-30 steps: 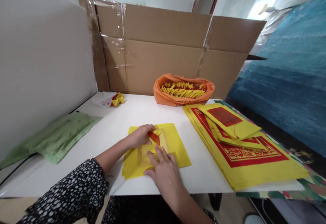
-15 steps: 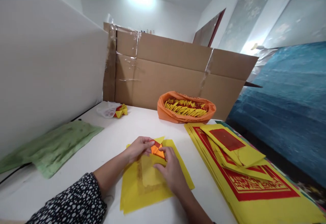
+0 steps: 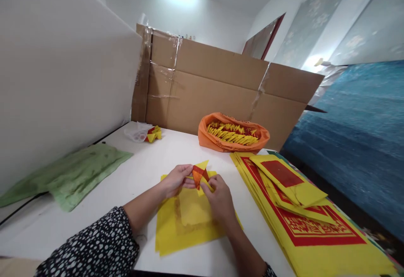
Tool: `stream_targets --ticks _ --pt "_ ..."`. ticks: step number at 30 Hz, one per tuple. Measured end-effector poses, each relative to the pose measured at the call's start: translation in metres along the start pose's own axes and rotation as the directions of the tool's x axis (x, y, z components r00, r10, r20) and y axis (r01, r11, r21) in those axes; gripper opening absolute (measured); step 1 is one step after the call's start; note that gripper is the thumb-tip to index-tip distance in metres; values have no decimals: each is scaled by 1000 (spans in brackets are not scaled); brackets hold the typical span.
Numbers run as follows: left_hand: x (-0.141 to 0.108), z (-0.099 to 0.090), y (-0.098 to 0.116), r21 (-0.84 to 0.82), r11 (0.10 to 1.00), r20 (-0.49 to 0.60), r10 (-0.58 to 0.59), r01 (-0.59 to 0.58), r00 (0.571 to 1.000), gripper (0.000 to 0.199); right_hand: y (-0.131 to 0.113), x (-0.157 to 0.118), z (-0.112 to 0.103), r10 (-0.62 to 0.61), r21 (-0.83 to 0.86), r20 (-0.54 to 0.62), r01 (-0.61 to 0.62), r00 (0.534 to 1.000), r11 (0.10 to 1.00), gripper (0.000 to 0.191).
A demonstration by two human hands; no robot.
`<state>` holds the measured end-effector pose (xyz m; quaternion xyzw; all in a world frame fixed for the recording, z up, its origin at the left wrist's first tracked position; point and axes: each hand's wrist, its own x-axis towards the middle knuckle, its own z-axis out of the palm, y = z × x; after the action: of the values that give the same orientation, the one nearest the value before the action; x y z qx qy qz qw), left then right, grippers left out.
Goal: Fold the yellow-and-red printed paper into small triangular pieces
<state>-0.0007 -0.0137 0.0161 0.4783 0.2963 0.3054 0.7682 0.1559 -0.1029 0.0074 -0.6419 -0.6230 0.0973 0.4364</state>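
Observation:
Between my two hands is a small folded paper piece (image 3: 199, 173) in yellow, red and orange, raised a little over yellow paper sheets (image 3: 176, 235). My left hand (image 3: 179, 179) pinches its left side between thumb and fingers. On its lower right side, my right hand (image 3: 217, 191) grips a yellow part with thumb and fingertips. The sheets lie on the white table under both hands, and a brownish frame shows on the top one.
An orange bag (image 3: 214, 142) full of folded yellow pieces stands by the cardboard (image 3: 214, 75). Printed yellow and red sheets (image 3: 322, 243) are stacked at right. A green cloth (image 3: 78, 172) lies left; a clear plastic bag (image 3: 136, 133) and yellow-red folded pieces (image 3: 154, 134) sit behind.
The folded piece has been turned and lifted slightly; its orange part looks narrower and a yellow point stands up. My right hand has shifted to the right. The whole view has shifted slightly.

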Motion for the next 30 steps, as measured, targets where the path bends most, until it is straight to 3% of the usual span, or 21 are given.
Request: stream_targets --ticks 6,10,12,14,16,18,21,24,27,30 --pt "-1 3 -4 54 996 97 63 -68 993 51 -4 17 2 -107 -245 135 138 985 960 23" --pt "-1 3 -2 14 992 90 125 -127 988 48 -10 27 3 -121 -273 158 161 980 949 12" --pt "0 2 -1 1 989 27 145 -145 989 53 -12 31 -2 -87 -200 142 115 986 973 19" --pt "1 0 -1 1 986 -45 165 -165 985 57 -14 34 -9 -44 -29 207 51 977 998 43" --pt "3 -2 -1 21 982 -102 190 -189 976 59 -16 39 -18 -59 172 359 -4 931 985 55" --pt "5 -3 -1 52 980 -141 196 -190 971 63 -17 48 -27 -99 305 475 -57 874 951 46" --pt "9 -5 -2 125 979 -169 182 -162 969 64 -13 83 -43 -14 357 489 -185 872 916 26" --pt "14 -10 -5 225 960 -170 207 -167 963 54 0 139 -60 222 349 340 -342 914 872 23" --pt "20 -16 -13 291 939 -149 236 -185 960 46 14 200 -65 290 316 262 -366 921 876 23" --pt "23 -20 -22 398 890 -108 285 -222 952 41 21 250 -52 323 221 235 -374 917 901 20"
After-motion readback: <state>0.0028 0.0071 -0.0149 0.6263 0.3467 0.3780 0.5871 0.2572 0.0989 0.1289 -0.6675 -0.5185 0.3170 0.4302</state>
